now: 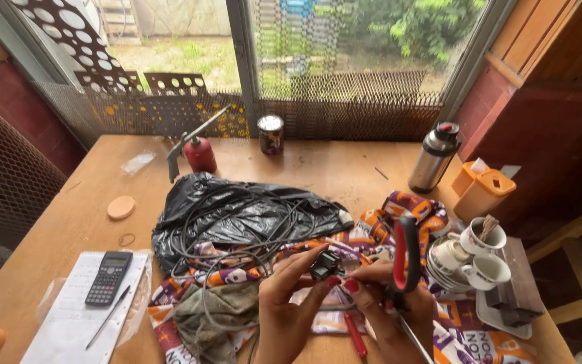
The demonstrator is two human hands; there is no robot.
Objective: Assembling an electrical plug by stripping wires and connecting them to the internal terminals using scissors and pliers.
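My left hand [289,296] pinches a small black plug-like part [324,264] between thumb and fingers, low in the middle of the view. My right hand [389,303] touches the same black part with its fingertips and also grips pliers with red and black handles [405,255] that stick upward. Thin grey cables [237,236] run from the part across a black plastic bag [237,210] and a patterned cloth [399,216] on the wooden table [331,168]. A red-handled tool [355,335] lies on the cloth under my hands.
A calculator [108,278] and a pen [108,317] lie on paper at the left. A red oil can [199,152], a tin [271,134], a steel flask [434,156], an orange container [483,189] and stacked cups with saucers [469,259] stand around. A window with mesh lies behind.
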